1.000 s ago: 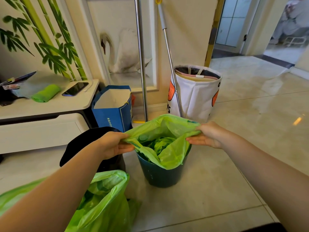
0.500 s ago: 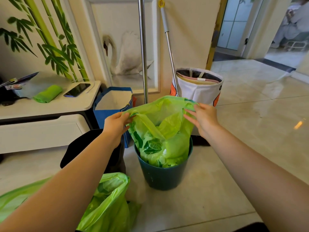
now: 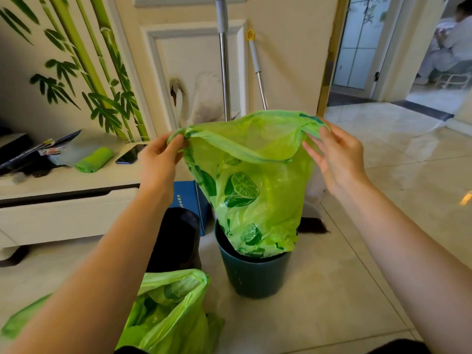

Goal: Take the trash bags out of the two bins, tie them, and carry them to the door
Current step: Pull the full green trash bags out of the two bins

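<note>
Close under the left arm, a first bag lies on the floor with its top loose and not tied. It looks soft and floppy.

Farther out, both hands hold a second bag up by its rim. The left hand pinches one side of the rim. The right hand pinches the other side, with its other fingers spread. The bag hangs between the hands, and its bottom is just inside the bin below them. A black bin stands below the left hand.

The bag looks thin, soft and light. It sags and crinkles, so it seems to hold very little. Thin plastic can slip or tear, so I think the best place to hold it is the bunched rim. Gathering the two sides together should make a neck to tie.

Past the hands, two poles lean on the wall.
</note>
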Available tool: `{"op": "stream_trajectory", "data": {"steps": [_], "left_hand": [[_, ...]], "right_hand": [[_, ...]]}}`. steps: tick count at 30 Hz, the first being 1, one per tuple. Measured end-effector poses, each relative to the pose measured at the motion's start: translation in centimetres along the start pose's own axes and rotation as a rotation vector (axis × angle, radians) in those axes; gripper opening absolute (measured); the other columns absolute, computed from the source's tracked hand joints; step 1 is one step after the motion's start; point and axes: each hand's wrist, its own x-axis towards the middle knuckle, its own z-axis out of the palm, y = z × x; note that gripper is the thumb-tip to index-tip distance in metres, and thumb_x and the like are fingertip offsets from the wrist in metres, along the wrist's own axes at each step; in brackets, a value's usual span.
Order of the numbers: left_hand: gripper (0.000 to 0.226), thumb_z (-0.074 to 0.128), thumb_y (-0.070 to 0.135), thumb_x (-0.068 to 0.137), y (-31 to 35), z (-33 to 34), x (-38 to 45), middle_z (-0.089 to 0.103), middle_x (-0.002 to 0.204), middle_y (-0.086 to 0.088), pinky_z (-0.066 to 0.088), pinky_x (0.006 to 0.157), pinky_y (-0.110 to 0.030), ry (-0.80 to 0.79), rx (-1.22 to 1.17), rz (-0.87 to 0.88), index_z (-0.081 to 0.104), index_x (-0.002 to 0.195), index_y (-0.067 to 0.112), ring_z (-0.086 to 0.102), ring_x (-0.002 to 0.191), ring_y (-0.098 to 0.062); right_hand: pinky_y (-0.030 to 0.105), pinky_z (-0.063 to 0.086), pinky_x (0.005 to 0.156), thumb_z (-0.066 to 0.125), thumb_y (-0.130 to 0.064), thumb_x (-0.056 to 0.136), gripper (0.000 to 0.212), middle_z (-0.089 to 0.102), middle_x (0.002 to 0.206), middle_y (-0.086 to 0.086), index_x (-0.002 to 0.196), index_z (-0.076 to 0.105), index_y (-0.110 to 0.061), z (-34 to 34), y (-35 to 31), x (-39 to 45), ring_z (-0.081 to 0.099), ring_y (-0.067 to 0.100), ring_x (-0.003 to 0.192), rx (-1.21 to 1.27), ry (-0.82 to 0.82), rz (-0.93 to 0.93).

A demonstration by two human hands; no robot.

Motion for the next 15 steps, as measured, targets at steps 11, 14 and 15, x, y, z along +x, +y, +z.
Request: {"op": "stream_trajectory", "data": {"steps": [11,14,15], "left_hand": [[0.017,0.053,0.013,0.095,7.7,-1.0,-4.3,0.068,0.079,0.004,0.053,0.084,-0.030,-0.032,-0.232,0.146,0.067,0.088,0.018,0.064,0.075,-0.009],[0.017,0.049,0.010,0.096,8.3,-0.9,-5.8,0.066,0.075,0.004,0.052,0.078,-0.028,-0.089,-0.299,0.110,0.062,0.086,0.015,0.060,0.069,-0.006],[0.018,0.048,0.010,0.097,8.3,-0.9,-6.3,0.066,0.074,0.004,0.052,0.077,-0.028,-0.101,-0.319,0.094,0.061,0.085,0.015,0.060,0.069,-0.007]], "right_hand": [[0.034,0.056,0.081,0.049,-0.009,0.095,0.017,0.072,0.099,0.013,0.103,0.063,-0.003,-1.0,-7.2,-4.8,0.067,0.027,0.101,0.232,-0.152,-0.038],[0.030,0.056,0.073,0.051,-0.011,0.094,0.016,0.073,0.093,0.011,0.100,0.064,-0.003,-1.9,-8.8,-6.3,0.070,0.022,0.089,0.260,-0.154,-0.031],[0.028,0.056,0.069,0.051,-0.011,0.093,0.016,0.073,0.088,0.009,0.097,0.065,-0.004,-2.2,-9.3,-6.8,0.071,0.019,0.083,0.261,-0.154,-0.030]]}}
